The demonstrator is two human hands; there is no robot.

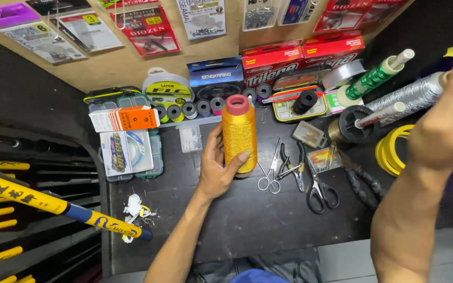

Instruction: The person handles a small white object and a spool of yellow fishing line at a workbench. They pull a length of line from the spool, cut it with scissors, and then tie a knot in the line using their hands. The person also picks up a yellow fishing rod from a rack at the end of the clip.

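Observation:
My left hand (217, 170) grips a tall spool of gold thread (239, 133) with a pink top, standing upright on the dark worktable (247, 220). My right hand (449, 126) is raised at the right edge, close to the camera, fingers pinched together; what it pinches is too fine or hidden to make out. A silver thread spool (410, 94) and a green thread spool (376, 77) lie just behind that hand.
Small scissors (269, 175), pliers (295, 167) and black-handled scissors (321, 191) lie right of the gold spool. Tackle boxes (127, 141), line spools and red packets line the back. Yellow rods (38, 202) cross at left. Yellow coil (391, 149) at right.

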